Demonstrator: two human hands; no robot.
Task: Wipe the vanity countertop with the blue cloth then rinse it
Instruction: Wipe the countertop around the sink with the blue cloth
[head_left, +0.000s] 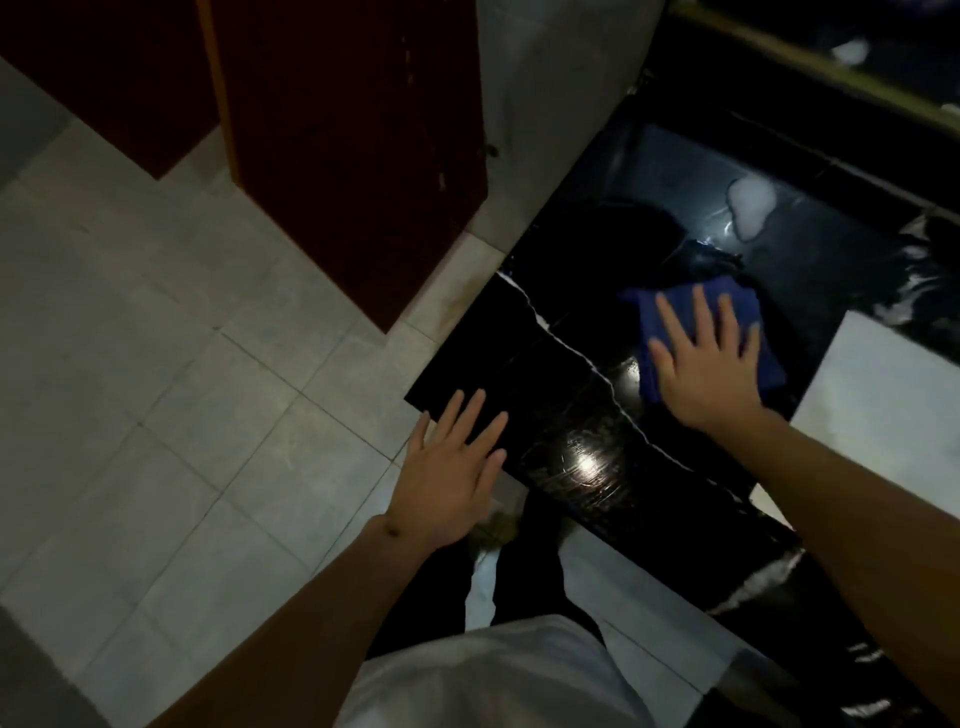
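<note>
Blue cloth (727, 306) on glossy black countertop (582, 364)

The right hand (709, 358) lies flat on the blue cloth (748, 312) and hides its middle, so only the cloth's edges show around the fingers. The table (597, 395) is cut off by the right edge of the picture, and its far part is too dark to read. A pale shape (748, 205) on the dark surface is blurred; it could be a reflection or an object. The brown door (353, 145) is cut by the top edge.
</note>
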